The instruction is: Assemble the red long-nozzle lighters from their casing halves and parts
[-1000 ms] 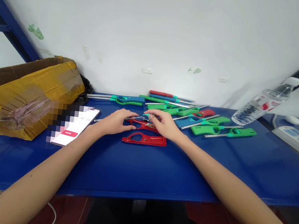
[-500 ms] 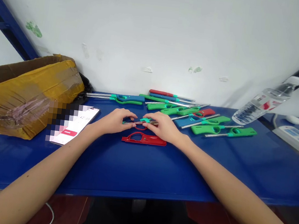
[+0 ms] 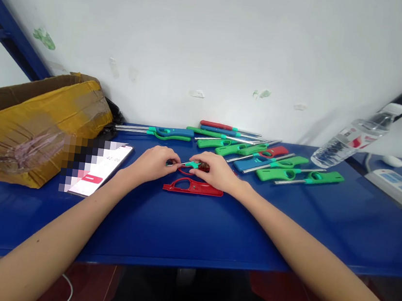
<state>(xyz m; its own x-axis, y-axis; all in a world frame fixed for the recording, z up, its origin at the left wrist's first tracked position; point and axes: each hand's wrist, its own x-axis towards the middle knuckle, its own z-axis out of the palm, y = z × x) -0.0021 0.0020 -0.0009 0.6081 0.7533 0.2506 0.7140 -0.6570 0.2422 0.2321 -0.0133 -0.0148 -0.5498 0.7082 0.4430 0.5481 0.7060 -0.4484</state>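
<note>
Left hand (image 3: 153, 163) pinches the thin metal tube of a lighter (image 3: 192, 165); right hand (image 3: 216, 173) pinches its red body. The lighter's long axis runs left to right, tube pointing left, mid-table (image 3: 176, 230), just behind a red shell (image 3: 193, 187).

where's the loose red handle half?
Head view, centre of the blue table: the red handle half lies flat just nearer the camera than the left hand and right hand holding a lighter, right of the phone.

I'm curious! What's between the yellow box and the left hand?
A phone, screen lit, lies flat on the blue table; the head view shows it.
</note>
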